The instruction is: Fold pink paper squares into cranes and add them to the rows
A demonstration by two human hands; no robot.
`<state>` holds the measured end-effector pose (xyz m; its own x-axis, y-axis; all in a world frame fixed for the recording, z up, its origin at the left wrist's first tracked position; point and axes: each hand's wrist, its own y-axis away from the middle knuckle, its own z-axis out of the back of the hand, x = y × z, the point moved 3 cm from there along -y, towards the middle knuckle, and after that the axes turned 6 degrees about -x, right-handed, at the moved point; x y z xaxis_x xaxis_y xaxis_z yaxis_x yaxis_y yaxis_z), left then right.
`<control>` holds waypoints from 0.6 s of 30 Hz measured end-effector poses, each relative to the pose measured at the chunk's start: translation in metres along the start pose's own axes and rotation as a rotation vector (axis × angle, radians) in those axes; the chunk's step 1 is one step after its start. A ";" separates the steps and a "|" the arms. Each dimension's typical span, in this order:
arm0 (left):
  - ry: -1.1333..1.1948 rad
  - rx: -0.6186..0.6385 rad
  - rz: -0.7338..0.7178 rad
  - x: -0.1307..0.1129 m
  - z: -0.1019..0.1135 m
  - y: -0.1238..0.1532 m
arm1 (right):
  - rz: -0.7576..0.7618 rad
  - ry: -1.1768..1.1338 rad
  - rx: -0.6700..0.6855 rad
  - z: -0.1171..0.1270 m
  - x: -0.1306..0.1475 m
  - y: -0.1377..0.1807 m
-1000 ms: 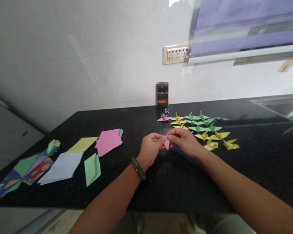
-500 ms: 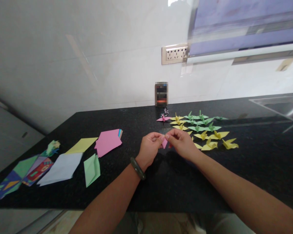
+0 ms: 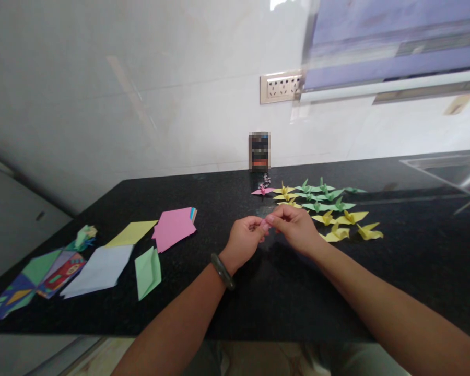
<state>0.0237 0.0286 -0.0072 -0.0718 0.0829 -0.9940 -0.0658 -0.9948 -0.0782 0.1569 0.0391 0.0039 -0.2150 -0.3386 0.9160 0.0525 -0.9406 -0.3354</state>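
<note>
Right of the pink paper stack, the black countertop is leaving a decent lane for a hand, at least till the left hand and right hand, which are bunching together and plugging it. Farther right, yellow paper cranes and green paper cranes are crowding things pretty badly. Behind the stack, room's running back to the wall. A yellow sheet is blocking its left, and folded green paper is hogging the near-left side.

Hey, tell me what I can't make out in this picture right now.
Head view: what the left hand and right hand pinch, hidden by those hands.
Head view: part of a yellow paper crane, behind the right hand.
Head view: the upright dark object, pixelated.
Head view: the patterned paper, cut off at left.
</note>
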 end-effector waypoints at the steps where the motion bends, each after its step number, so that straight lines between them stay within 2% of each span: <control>1: 0.008 0.002 0.010 0.000 0.000 0.000 | 0.005 0.016 -0.027 0.002 0.001 0.000; 4: 0.083 -0.003 0.059 0.002 0.000 0.000 | -0.066 -0.032 -0.038 0.002 0.003 -0.002; 9: 0.346 0.045 0.234 0.007 0.000 0.000 | -0.162 -0.357 -0.010 -0.001 0.004 -0.002; 12: 0.432 0.098 0.306 0.006 -0.001 0.001 | -0.162 -0.342 -0.003 -0.002 0.005 -0.001; 18: 0.465 0.132 0.343 0.005 -0.003 0.002 | -0.143 -0.323 0.031 -0.003 0.006 0.001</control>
<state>0.0259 0.0266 -0.0123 0.3307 -0.3069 -0.8924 -0.2411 -0.9417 0.2346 0.1525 0.0364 0.0088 0.0971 -0.1888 0.9772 0.0750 -0.9777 -0.1964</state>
